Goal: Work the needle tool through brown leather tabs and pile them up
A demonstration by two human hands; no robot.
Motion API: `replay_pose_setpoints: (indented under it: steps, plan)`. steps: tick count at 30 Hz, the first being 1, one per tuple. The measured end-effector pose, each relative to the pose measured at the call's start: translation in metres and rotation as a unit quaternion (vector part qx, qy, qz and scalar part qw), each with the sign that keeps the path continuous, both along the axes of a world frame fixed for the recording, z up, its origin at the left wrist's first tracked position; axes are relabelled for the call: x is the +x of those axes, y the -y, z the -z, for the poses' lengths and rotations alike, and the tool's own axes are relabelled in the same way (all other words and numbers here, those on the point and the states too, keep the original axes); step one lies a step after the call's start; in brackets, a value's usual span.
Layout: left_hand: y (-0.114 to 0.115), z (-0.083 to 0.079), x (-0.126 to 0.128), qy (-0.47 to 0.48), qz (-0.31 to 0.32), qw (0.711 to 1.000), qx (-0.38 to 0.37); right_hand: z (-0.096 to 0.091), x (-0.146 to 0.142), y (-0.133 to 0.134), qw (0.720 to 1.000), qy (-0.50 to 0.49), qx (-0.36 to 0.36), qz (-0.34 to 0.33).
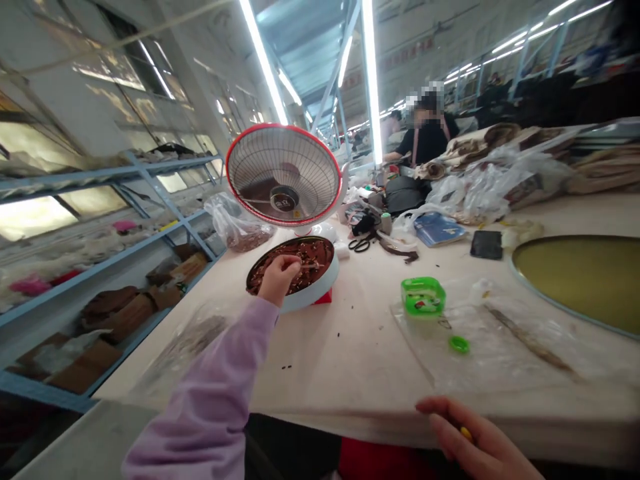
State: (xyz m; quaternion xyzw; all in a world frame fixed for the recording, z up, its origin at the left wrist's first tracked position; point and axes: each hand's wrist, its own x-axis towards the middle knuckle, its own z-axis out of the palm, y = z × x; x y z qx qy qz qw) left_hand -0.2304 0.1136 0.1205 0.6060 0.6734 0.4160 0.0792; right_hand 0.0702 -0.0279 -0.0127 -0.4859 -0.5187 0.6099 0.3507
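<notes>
My left hand (281,275) reaches over a round, pale-rimmed tray (313,291) filled with dark brown material (316,252) dotted with small light bits. Its thumb and fingers are pinched together at the material; what they hold, if anything, is too small to make out. Near the table's front edge, my right hand (465,433) is partly curled around a small yellow thing (467,434), mostly hidden by the fingers. Beyond that hand lie a green plastic box (423,297) with small items inside and a small green ring-shaped piece (459,344), on clear plastic sheeting.
A red-rimmed fan-shaped heater (284,175) stands behind the tray. Black scissors (361,244), a blue packet (440,229) and a dark flat piece (487,245) lie further back. At right is a large round greenish surface (585,280). Shelving (145,175) runs along the left; a person (425,137) works beyond.
</notes>
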Motion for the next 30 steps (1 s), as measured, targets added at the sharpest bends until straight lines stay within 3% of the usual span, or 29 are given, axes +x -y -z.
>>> replay_pose_setpoints:
  steps: [2, 5, 8, 11, 13, 15, 18, 22, 30]
  plan:
    - [0.028, 0.013, 0.037, 0.130, 0.116, 0.984, -0.034, -0.012, 0.009, -0.005, 1.000, 0.000, 0.013, 0.024]
    - [0.070, 0.026, 0.088, 0.279, 0.295, 0.904, -0.133, -0.026, 0.021, -0.011, 0.997, -0.052, 0.028, 0.058]
    - [0.095, 0.031, 0.124, 0.266, 0.385, 0.858, -0.210, -0.033, 0.028, -0.013, 0.995, -0.099, 0.007, 0.005]
    - [0.101, 0.042, 0.145, 0.229, 0.432, 0.847, -0.209, -0.032, 0.030, -0.009, 0.989, -0.108, -0.041, -0.093]
    - [0.103, 0.054, 0.155, 0.246, 0.417, 0.857, -0.176, -0.028, 0.030, -0.005, 0.984, -0.125, -0.069, -0.109]
    - [0.108, 0.067, 0.164, 0.295, 0.356, 0.873, -0.153, -0.024, 0.030, -0.002, 0.979, -0.165, -0.090, -0.074]
    - [0.125, 0.083, 0.176, 0.347, 0.274, 0.873, -0.204, -0.019, 0.029, 0.001, 0.963, -0.247, -0.105, 0.004]
    - [0.149, 0.099, 0.189, 0.360, 0.293, 0.836, -0.292, -0.014, 0.028, 0.003, 0.948, -0.294, -0.100, 0.066]
    - [0.157, 0.108, 0.197, 0.302, 0.265, 0.880, -0.253, -0.010, 0.035, 0.007, 0.980, -0.185, -0.035, 0.069]
